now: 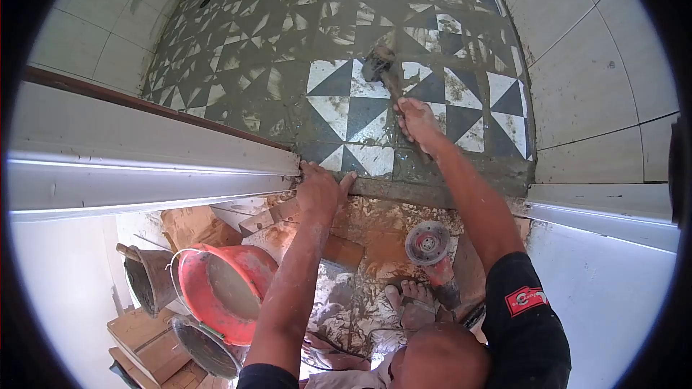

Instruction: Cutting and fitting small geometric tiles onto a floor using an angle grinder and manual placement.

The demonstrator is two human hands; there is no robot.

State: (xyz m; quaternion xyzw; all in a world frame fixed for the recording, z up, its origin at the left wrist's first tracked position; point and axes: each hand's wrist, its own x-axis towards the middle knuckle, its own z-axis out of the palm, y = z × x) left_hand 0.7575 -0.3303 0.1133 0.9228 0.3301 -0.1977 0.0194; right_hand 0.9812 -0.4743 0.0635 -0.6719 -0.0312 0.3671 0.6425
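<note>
My right hand [422, 127] grips the handle of a mallet [378, 65] whose dark, dirty head is over the patterned floor tiles [369, 119]. I cannot tell whether that head touches the surface. The tiles show white and dark grey triangles, smeared with wet grey mortar. My left hand [321, 186] holds nothing. It rests at the near tile edge beside the foot of the door frame, fingers forward and thumb apart.
A red bucket [191, 284] of greyish liquid stands at lower left beside other buckets and cardboard boxes [140, 342]. An angle grinder [436, 263] lies near my feet. The white door frame [158, 162] projects at left; light wall tiles [584, 79] rise on the right.
</note>
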